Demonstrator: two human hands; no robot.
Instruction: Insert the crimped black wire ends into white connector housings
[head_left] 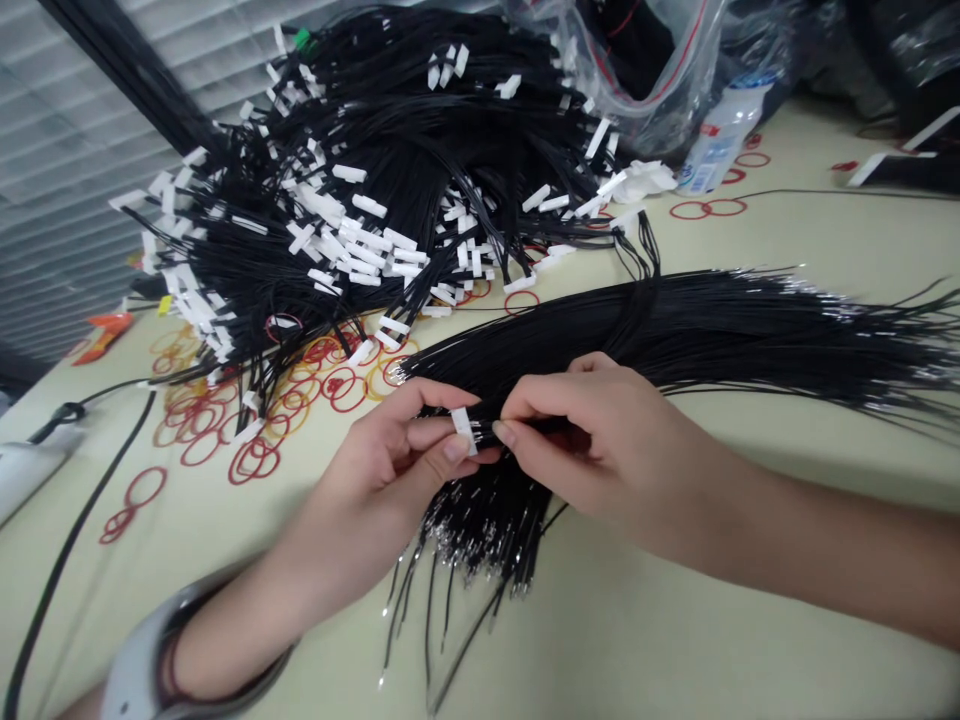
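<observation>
The desk (622, 650) lies under both forearms. Beyond my grips sits a large heap of black wires with white connectors (352, 210). Past my right grip, a long fanned bundle of black leads (720, 335) runs across the desk, and its silver-tipped ends (480, 540) hang below both grips. Red rubber bands (255, 460) lie scattered left of my left grip (382, 480), which is clamped between thumb and fingers on a white connector (463, 430). My right grip (600, 440) is pinched together on a few black wires (486, 432), just beside that connector.
</observation>
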